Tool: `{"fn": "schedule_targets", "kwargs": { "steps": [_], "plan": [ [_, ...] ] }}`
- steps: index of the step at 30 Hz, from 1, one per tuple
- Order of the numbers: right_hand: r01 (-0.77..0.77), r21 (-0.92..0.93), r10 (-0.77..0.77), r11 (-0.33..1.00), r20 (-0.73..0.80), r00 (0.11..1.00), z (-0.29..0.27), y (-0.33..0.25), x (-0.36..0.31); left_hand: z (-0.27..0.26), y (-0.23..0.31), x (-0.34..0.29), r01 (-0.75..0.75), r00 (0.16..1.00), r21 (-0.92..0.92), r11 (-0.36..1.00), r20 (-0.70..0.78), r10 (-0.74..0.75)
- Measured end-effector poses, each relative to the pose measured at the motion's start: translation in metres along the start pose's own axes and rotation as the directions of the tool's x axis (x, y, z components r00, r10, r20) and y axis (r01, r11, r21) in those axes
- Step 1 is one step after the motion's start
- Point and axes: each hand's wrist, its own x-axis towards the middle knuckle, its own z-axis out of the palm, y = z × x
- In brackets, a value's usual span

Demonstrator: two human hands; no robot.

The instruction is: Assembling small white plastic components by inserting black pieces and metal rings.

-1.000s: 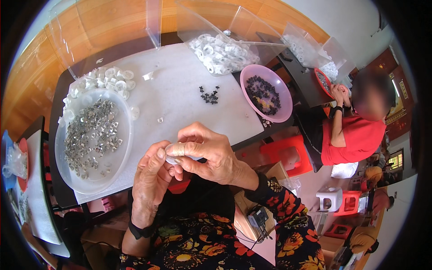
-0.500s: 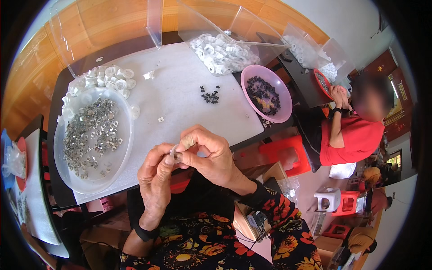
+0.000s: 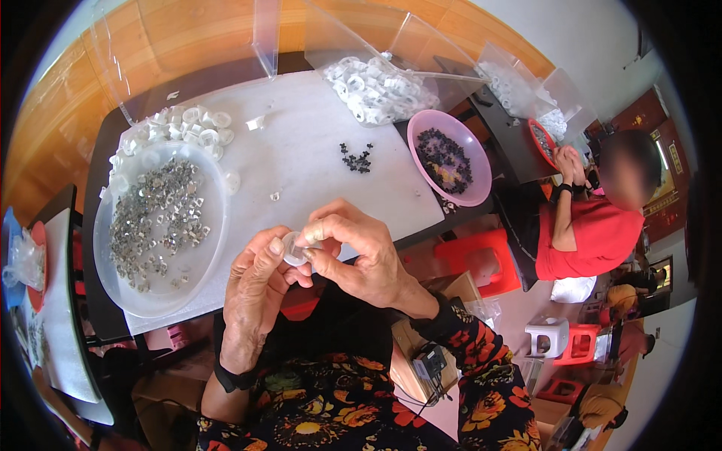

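I see a small white ring [image 3: 294, 250] pinched between the fingertips of the left hand [image 3: 253, 289] and the right hand [image 3: 361, 257], near the table's front edge. A translucent basin [image 3: 144, 302] of shiny metal pieces [image 3: 154, 214] sits left; beyond lie small black parts [image 3: 356, 161], with a pink bowl [image 3: 480, 171] to their right.

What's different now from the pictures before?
The whitish round piece between the left hand and right hand turned: half a second ago it was edge-on, now its round face shows. Neither hand visibly let go. The black pieces and pink bowl stayed put.
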Motion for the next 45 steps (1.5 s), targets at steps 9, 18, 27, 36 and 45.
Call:
{"fn": "schedule_targets", "kwargs": {
  "steps": [9, 18, 27, 36, 45],
  "plan": [
    [0.187, -0.295, -0.178, 0.937, 0.057, 0.982, -0.001, -0.007, 0.006, 0.001, 0.001, 0.0, 0.01, 1.0, 0.01, 1.0, -0.022, -0.009],
    [0.121, 0.023, -0.122, 0.992, 0.051, 0.991, -0.003, 0.006, 0.01, 0.003, -0.001, 0.0, -0.013, 1.0, 0.022, 1.0, 0.011, 0.013],
    [-0.176, -0.311, 0.097, 0.934, -0.254, 0.962, -0.035, 0.04, 0.01, -0.001, 0.0, 0.004, -0.005, 0.999, 0.023, 1.0, 0.042, 0.005],
    [-0.074, -0.738, -0.049, 0.671, -0.143, 0.989, -0.058, 0.059, 0.059, -0.002, -0.002, 0.003, -0.031, 0.997, 0.014, 0.999, 0.075, 0.03],
    [-0.096, -0.811, 0.06, 0.577, -0.075, 0.995, -0.05, 0.083, 0.09, 0.0, -0.002, 0.001, -0.017, 0.996, 0.01, 1.0, 0.086, 0.016]
  ]
}}
